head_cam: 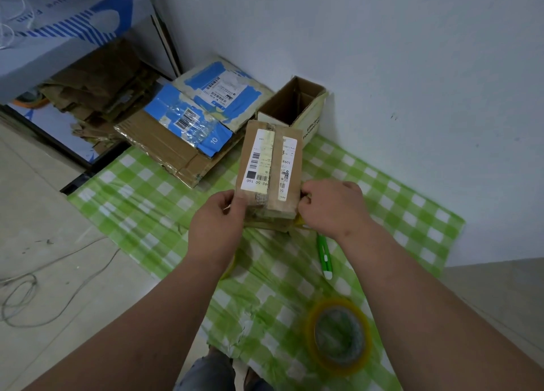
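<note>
Gripping the brown cardboard parcel with white shipping labels (269,167) at its near end, with the left hand (217,223) curled round the left corner and the right hand (332,205) curled tight on the right corner. Held over the green-and-white checked plastic sheet (132,190), just before the open brown cardboard box (312,117), with the green-and-white pen-shaped cutter (323,255) and yellowish roll of clear tape (338,336) nearer.

Two bare forearms reach forward. The left hand (217,223) pinches a cardboard parcel's (269,161) near left corner; the right hand (332,208), fingers curled, grips its near right corner.
</note>
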Demonstrator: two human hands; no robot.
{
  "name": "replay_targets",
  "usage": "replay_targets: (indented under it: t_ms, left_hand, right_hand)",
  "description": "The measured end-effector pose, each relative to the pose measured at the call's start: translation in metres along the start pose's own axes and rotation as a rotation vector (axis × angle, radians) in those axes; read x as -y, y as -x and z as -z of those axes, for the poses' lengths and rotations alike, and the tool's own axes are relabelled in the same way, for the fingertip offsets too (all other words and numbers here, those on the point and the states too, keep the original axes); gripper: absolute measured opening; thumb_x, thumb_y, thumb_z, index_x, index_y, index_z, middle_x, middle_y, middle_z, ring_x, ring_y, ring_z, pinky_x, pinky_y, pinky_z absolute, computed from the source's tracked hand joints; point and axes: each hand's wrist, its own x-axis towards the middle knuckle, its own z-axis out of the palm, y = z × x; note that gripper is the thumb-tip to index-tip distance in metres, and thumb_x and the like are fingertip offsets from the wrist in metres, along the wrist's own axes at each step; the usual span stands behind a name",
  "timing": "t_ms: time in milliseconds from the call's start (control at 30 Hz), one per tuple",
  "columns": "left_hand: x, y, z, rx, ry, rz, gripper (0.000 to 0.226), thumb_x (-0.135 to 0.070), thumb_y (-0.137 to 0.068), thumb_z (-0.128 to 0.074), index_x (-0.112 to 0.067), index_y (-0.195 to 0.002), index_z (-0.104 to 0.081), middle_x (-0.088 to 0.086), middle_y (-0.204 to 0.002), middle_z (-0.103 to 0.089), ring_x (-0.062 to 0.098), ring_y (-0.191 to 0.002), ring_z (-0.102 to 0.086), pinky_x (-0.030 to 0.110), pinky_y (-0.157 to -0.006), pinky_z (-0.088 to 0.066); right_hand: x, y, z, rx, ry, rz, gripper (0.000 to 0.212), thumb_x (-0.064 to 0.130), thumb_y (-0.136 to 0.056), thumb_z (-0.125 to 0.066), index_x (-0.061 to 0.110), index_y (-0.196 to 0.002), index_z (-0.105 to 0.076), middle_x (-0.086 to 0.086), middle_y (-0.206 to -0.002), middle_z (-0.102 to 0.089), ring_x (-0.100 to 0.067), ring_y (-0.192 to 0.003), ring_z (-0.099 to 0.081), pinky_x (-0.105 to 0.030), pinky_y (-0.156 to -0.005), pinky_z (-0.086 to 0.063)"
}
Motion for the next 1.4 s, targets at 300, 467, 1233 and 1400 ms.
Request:
replay_targets:
  t_ms: [300, 467, 1233, 1400]
  left_hand:
    - [0.006, -0.008, 0.009, 0.086, -0.346, -0.268, 0.031, -0.048, -0.083, -0.071, -0.041, -0.113, -0.064, -0.038, -0.074, -0.051, -0.015, -0.072, -0.048, 0.011, -0.059, -0.031]
    - [0.007, -0.014, 0.018, 0.154, -0.502, -0.371, 0.033, -0.045, -0.090, -0.064, -0.037, -0.121, -0.061, -0.019, -0.083, -0.064, 0.007, -0.078, -0.060, 0.021, -0.055, -0.033]
    - [0.022, 0.005, -0.018, -0.058, -0.012, -0.017, 0.040, -0.028, -0.101, -0.051, -0.025, -0.142, -0.052, -0.001, -0.133, -0.062, 0.016, -0.121, -0.057, 0.019, -0.089, -0.037]
    - [0.021, 0.010, -0.020, -0.049, -0.202, -0.082, 0.050, -0.027, -0.105, -0.038, -0.026, -0.154, -0.031, 0.010, -0.117, -0.068, 0.018, -0.084, -0.063, 0.024, -0.065, -0.038]
  right_hand:
    - [-0.004, 0.018, -0.004, 0.000, 0.067, 0.127, 0.036, 0.059, -0.086, -0.028, 0.031, -0.078, -0.049, 0.009, -0.084, -0.047, -0.024, -0.100, -0.056, -0.054, -0.117, -0.011]
    - [-0.004, 0.017, -0.004, -0.013, 0.119, 0.155, 0.078, 0.085, -0.068, -0.019, 0.033, -0.106, -0.063, 0.008, -0.093, -0.056, -0.022, -0.107, -0.057, -0.055, -0.116, -0.009]
    - [0.021, 0.024, -0.019, -0.172, 0.150, -0.083, 0.084, 0.097, -0.062, -0.022, 0.033, -0.091, -0.068, 0.005, -0.089, -0.067, -0.027, -0.101, -0.060, -0.058, -0.114, -0.010]
    - [0.027, 0.026, -0.017, -0.148, 0.210, -0.086, 0.092, 0.095, -0.066, -0.017, 0.027, -0.099, -0.069, 0.002, -0.096, -0.069, -0.027, -0.105, -0.059, -0.057, -0.116, -0.011]
